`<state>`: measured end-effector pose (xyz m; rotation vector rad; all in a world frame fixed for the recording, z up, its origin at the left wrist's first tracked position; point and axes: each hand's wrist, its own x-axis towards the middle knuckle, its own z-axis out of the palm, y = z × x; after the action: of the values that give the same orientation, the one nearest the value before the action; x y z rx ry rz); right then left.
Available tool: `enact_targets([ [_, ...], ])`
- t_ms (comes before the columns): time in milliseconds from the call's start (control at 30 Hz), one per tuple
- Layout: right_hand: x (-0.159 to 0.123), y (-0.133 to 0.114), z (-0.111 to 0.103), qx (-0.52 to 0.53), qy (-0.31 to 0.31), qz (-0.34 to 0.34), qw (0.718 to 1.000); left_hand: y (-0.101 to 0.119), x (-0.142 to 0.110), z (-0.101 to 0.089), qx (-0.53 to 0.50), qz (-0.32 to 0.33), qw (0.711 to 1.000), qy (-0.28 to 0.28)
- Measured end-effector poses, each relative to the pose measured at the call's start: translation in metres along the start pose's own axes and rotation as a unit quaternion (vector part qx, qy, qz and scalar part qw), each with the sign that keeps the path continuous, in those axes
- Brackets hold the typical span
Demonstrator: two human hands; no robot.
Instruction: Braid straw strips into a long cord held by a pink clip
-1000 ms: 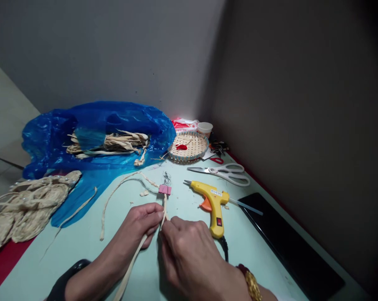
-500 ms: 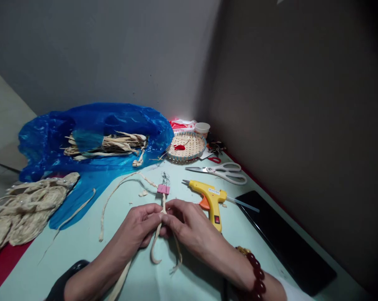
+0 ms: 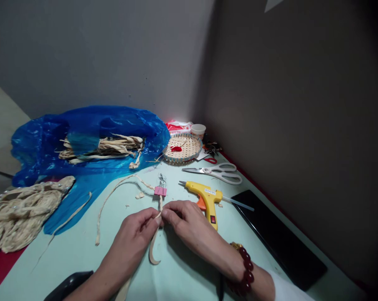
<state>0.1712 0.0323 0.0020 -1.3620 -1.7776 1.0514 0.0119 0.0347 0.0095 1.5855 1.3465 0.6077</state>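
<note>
A pink binder clip (image 3: 160, 191) grips a thin braid of pale dried plant fibre (image 3: 161, 202) on the table. The finished-looking length of cord (image 3: 102, 207) curves away from the clip to the left. Just below the clip, my left hand (image 3: 134, 236) pinches the strands between thumb and fingers. My right hand (image 3: 190, 223) is closed on the same spot, its fingertips touching those of the left. One loose strand (image 3: 151, 248) hangs down with a curled end. Another pale strip (image 3: 124, 289) runs under my left forearm. The exact crossing of strands is hidden by my fingers.
Right of my hands lie a yellow glue gun (image 3: 211, 200), white-handled scissors (image 3: 221, 171) and a black flat panel (image 3: 279, 238). Behind are a woven tray (image 3: 189, 152), a paper cup (image 3: 199, 129) and a blue plastic bag (image 3: 113, 117) with fibre bundles (image 3: 110, 146). Woven slippers (image 3: 29, 211) lie left.
My right fingers have shifted up and in toward the left thumb. The strand end that hung under my right hand is now out of sight. The whole view has shifted slightly.
</note>
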Motion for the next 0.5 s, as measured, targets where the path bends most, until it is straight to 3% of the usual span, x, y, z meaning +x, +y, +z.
enact_targets([
  [67,0.002,0.001,0.000,0.043,0.002,0.022,0.999,0.000,0.000,0.000,0.008,-0.006,1.000,-0.026],
  [233,0.004,0.001,0.004,0.117,0.029,0.083,0.989,0.001,-0.002,-0.005,0.045,-0.017,0.999,-0.025],
  [367,0.000,-0.003,0.007,0.041,0.079,0.040,0.995,0.006,-0.011,-0.005,0.141,0.014,0.990,0.021],
  [500,-0.002,-0.005,0.007,0.009,0.080,0.001,0.997,0.003,-0.024,0.009,0.268,0.101,0.958,0.022],
])
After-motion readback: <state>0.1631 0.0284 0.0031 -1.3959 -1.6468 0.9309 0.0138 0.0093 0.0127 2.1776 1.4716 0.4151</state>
